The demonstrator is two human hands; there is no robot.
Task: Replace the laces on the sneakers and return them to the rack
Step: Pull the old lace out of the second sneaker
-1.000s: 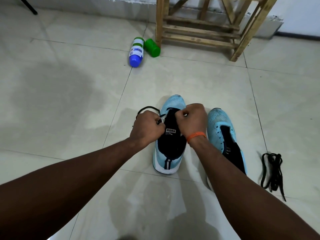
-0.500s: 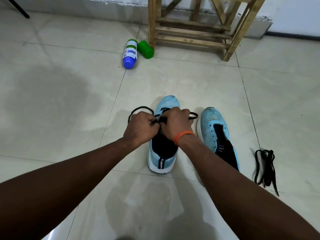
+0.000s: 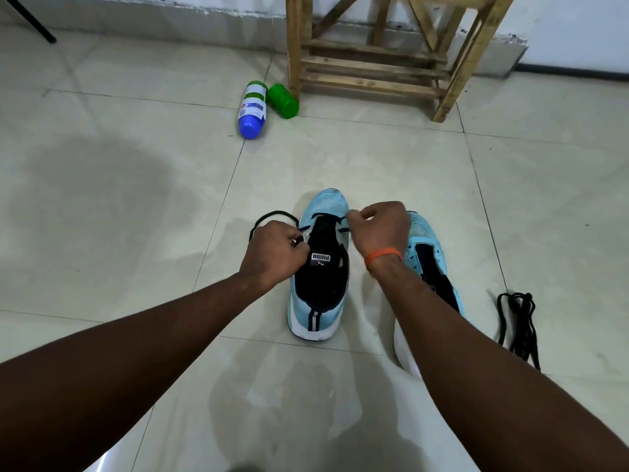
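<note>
Both your forearms reach forward from the lower corners and draw close together, backs of the hands up. Your left hand (image 3: pixel 272 253) is curled tight, its fingers (image 3: pixel 292 235) gripping the lace (image 3: pixel 272 214). Your right hand (image 3: pixel 381 229), slightly farther out, pinches the lace's other end between thumb and forefinger

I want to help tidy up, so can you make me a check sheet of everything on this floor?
Surface: pale tiled floor, darker patch at left.
Job's things: blue sneaker between the hands, black lace partly threaded; second sneaker beside it, no lace seen; lace bundle at right; wooden rack behind.
Clutter: white bottle and green bottle lying by the rack's leg.
Grips: left hand and right hand each pinch the black lace.
Cables: nothing seen.
Surroundings: white wall; black pole top left.
</note>
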